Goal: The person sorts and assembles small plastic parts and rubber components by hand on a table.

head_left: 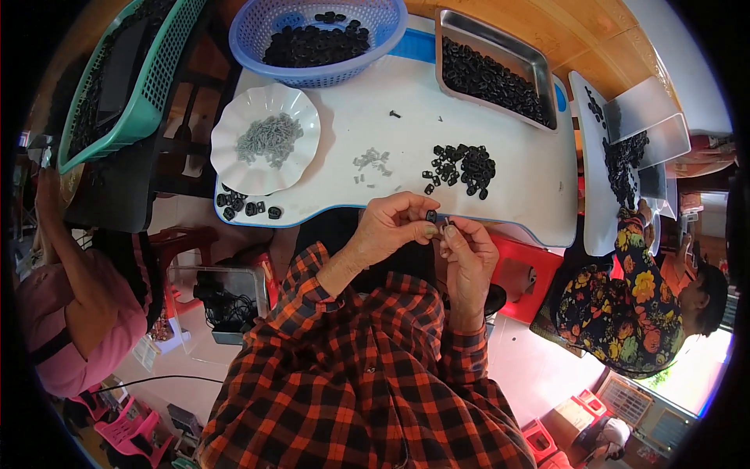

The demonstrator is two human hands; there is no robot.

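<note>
Both of my hands meet just off the near edge of the white table, fingertips close together. My left hand (391,223) pinches a small black plastic part (431,215), like a cord-lock piece, between thumb and forefinger. My right hand (469,254) is closed beside it, its fingertips on a small dark piece (448,224) mostly hidden by the fingers. On the table past my hands lie a pile of small black parts (475,170) and, left of it, a scatter of tiny pale grey pieces (373,159) resembling small springs.
A scalloped white plate (225,160) holds more grey pieces, with finished-looking black parts (251,208) beside it. Behind stand a blue-purple basket (242,59) and a metal tray (500,109), both with black parts. A person in a floral top (625,305) works at the right; another person's arm (86,305) shows left.
</note>
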